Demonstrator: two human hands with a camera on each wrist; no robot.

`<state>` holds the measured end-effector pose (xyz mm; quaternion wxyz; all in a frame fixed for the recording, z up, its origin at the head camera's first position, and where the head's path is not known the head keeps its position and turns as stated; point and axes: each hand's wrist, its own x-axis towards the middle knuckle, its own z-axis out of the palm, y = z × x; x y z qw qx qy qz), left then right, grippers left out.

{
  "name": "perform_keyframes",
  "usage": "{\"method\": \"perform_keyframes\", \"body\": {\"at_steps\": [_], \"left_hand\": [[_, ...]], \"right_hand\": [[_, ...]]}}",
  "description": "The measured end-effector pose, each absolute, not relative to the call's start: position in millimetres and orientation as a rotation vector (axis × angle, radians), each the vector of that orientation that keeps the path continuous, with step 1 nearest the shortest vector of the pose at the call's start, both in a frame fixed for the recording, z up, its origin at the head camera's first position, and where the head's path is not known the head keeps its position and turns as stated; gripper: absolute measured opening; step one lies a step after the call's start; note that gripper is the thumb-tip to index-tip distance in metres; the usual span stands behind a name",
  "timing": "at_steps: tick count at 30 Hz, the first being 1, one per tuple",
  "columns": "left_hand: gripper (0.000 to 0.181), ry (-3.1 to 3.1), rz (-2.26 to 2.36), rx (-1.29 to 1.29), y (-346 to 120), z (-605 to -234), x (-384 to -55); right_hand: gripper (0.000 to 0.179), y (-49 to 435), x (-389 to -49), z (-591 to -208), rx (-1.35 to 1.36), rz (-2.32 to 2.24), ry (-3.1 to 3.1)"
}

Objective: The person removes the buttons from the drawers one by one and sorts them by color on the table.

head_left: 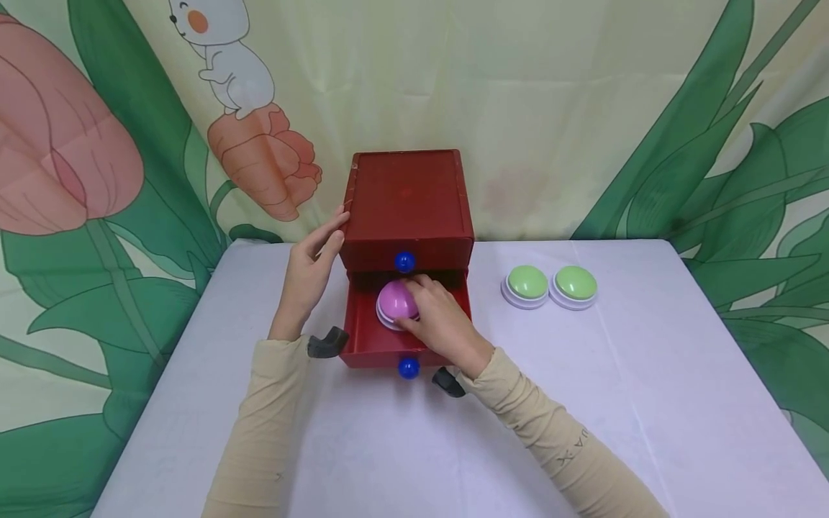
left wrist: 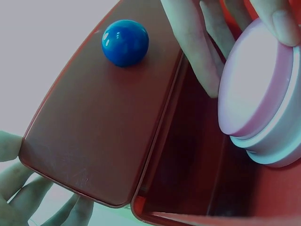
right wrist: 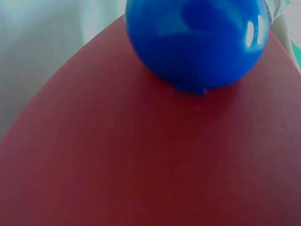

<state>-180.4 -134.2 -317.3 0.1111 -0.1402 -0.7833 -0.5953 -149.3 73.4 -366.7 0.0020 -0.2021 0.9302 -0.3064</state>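
- One wall separates the two hands: the left hand is outside the red box, against its left side, with fingers fairly straight and touching that wall. It grips nothing and seems to steady the box.
- At the bottom of the red box, the lower drawer is pulled out toward the person. Its lower knob stands at the front, nearer the person than the upper knob on the box's face.
- Inside that drawer, just in front of the box's face and near the middle of its width, sits the purple button, dome upward on a pale base. Being round, it has no long axis; the line that matters is the upright one through dome and base. Whether the base touches the drawer floor, I cannot tell.
- Over the right part of the box's drawer, the right hand pinches the button, thumb on the near side, fingers toward the box's face. The button lies left of the palm, so this hand is the nearer; the key relation looks to be how closely the box's upper part stands behind those fingers.
- Right of the red box, a green button and a second green button stand side by side on the table.
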Motion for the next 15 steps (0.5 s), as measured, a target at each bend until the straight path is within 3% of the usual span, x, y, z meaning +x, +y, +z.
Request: {"method": "perform_keyframes", "body": {"at_steps": [15], "left_hand": [[0.041, -2.318, -1.73, -0.401, -133.4, -315.8, -177.9]], "right_hand": [[0.061, 76.6, -142.7, -362.0, -0.659, -1.044, 2.975]]}}
